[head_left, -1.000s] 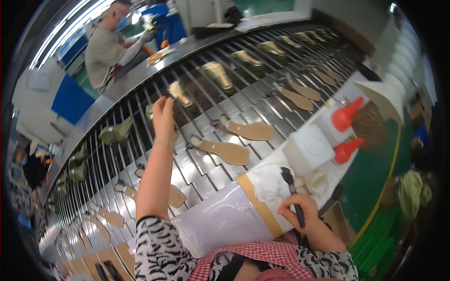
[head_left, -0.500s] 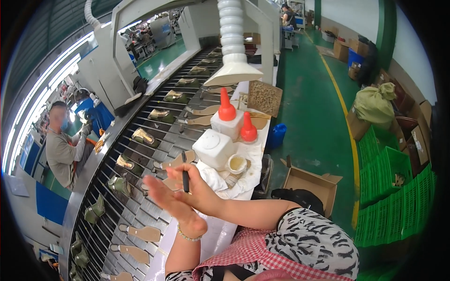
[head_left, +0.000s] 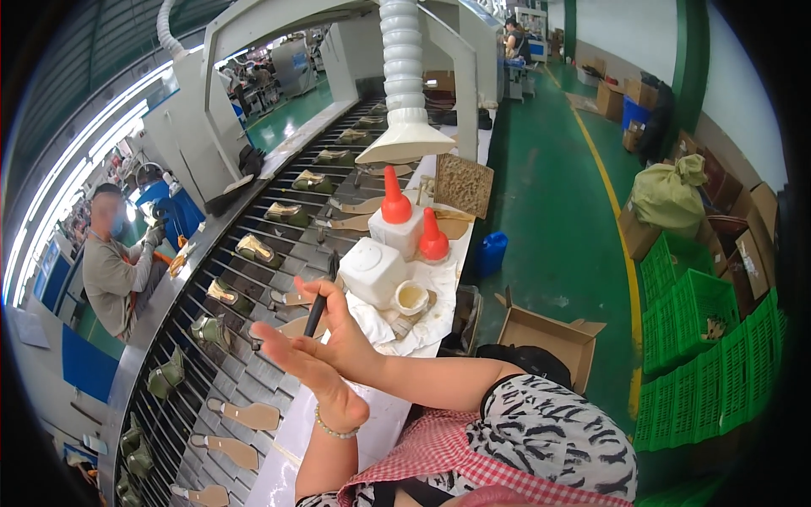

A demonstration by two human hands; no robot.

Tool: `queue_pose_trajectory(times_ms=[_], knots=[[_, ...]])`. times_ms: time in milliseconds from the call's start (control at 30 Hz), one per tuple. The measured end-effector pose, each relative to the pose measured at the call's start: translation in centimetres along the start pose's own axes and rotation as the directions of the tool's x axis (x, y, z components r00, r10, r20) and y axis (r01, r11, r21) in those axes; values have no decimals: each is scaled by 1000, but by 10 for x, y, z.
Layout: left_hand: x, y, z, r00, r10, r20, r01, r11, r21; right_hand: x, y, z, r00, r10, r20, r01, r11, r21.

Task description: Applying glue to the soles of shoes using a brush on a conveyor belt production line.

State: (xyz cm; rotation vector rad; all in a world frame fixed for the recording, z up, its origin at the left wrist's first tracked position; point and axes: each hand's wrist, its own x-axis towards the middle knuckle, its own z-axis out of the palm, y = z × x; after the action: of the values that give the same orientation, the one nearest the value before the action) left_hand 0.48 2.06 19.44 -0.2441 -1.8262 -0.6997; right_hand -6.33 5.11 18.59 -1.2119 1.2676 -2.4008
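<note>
My left hand (head_left: 314, 376), with a beaded bracelet at its wrist, is raised over the near edge of the conveyor (head_left: 279, 338), its fingers stretched out. My right hand (head_left: 348, 342) crosses close behind it and grips a slim black stick (head_left: 316, 315) that stands up tilted; its lower end is hidden. Whether the two hands touch cannot be told. Just beyond them, a small cup of yellowish liquid (head_left: 411, 297) and a square white plastic container (head_left: 372, 269) rest on a stained white cloth. Tan shoe soles (head_left: 252, 415) lie on the conveyor beside my left forearm.
Green shoe uppers (head_left: 166, 377) line the conveyor's far side, where a co-worker (head_left: 118, 262) stands. Red-nozzled bottles (head_left: 394, 207) sit under a white duct hood (head_left: 404, 139). To the right are an open cardboard box (head_left: 549, 338), a blue jug (head_left: 492, 253) and green crates (head_left: 688, 313).
The view has shifted a little. My hands remain close together, the left still stretched out. The black stick in my right hand leans more to the right at its top.
</note>
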Motion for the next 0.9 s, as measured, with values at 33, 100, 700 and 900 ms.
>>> queue_pose_trajectory(times_ms=[33, 100, 700, 900], knots=[[5, -1, -6, 998, 37, -48, -36, 999, 26, -5, 2, 0, 999, 43, 33, -42, 998, -47], [17, -6, -19, 981, 76, -181, -71, 997, 34, -13, 2, 0, 996, 11, 89, -1, 993, -117], [-52, -322, -206, 616, -762, -199, 641, 339, 688, -17, 45, -72, 863, 492, 113, -444, 846, -295], [-77, -400, -174, 546, -829, -123, 328, 76, 942, -5, 59, -67, 863, 479, 164, -428, 863, -266]])
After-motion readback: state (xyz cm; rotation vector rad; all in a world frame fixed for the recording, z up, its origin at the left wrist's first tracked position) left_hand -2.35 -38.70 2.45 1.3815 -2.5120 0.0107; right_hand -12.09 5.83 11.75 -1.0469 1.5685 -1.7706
